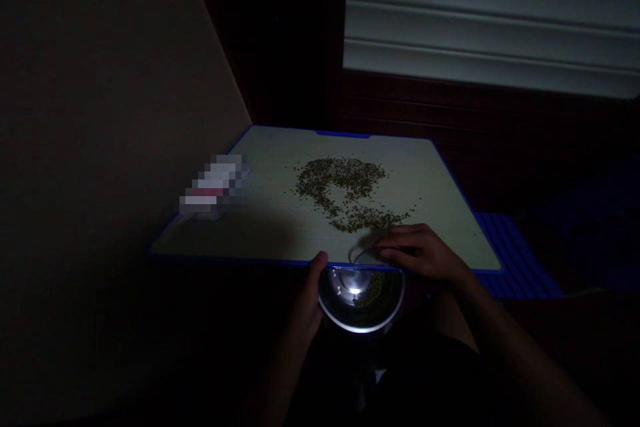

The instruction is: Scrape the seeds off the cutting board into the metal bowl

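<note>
My left hand (307, 303) grips the rim of a shiny steel bowl (345, 297), held just below the near edge of a small white table (280, 220) with a blue border. A few green grains lie in the bowl. A loose pile of small green grains (345, 190) is spread over the table's middle. My right hand (420, 250) lies palm down on the table at its near edge, fingers together and stretched left over some grains just above the bowl.
A blurred white and red object (215, 187) sits on the table's left side. A pale wall (100, 147) stands to the left, dark wood panelling and a light blind (490, 13) behind. A blue ribbed surface (515, 253) shows at the right.
</note>
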Motion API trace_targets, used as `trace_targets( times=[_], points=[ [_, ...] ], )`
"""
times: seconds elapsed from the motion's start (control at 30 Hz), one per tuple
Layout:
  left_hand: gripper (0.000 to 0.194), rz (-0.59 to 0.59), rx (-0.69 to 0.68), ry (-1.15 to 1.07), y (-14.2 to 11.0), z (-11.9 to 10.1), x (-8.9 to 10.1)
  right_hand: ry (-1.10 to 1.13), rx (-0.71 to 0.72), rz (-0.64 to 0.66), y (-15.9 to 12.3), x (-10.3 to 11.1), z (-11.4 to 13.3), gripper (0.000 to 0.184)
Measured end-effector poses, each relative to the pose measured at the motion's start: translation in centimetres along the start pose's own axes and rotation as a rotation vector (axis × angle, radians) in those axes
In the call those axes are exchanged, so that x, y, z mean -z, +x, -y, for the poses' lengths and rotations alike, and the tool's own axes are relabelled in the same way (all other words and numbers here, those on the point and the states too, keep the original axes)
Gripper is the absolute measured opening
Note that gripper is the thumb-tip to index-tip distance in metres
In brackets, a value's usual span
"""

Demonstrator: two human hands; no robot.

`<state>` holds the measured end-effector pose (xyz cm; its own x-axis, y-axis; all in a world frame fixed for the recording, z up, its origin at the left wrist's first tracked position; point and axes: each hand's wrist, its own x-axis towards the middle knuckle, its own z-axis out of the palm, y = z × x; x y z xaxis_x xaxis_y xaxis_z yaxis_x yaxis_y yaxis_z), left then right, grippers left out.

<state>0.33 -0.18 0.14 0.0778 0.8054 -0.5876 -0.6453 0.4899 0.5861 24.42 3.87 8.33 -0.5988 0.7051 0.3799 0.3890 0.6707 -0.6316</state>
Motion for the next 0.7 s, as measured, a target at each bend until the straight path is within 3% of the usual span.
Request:
trace_targets(
  times=[0.13,0.2,0.27,0.4,0.7],
  points=[
    [0.044,-0.039,-0.09,-0.022,0.0,0.0,0.0,-0.038,-0.064,-0.187,0.0,-0.1,-0.5,0.02],
    [0.044,-0.077,-0.093,-0.027,-0.1,0.0,0.0,-0.082,-0.087,-0.326,0.0,-0.3,-0.9,0.02],
    [0.045,-0.066,-0.08,-0.025,-0.2,0.0,0.0,-0.112,-0.083,-0.378,0.1,-0.4,-1.2,0.02],
    [0.047,0.005,-0.103,-0.03,-0.1,0.1,0.1,-0.157,-0.077,-0.311,0.3,-0.6,-1.2,0.022],
    [0.046,-0.02,-0.113,-0.03,0.0,0.3,0.1,-0.161,-0.047,-0.218,0.4,-0.9,-1.5,0.025]
  ],
)
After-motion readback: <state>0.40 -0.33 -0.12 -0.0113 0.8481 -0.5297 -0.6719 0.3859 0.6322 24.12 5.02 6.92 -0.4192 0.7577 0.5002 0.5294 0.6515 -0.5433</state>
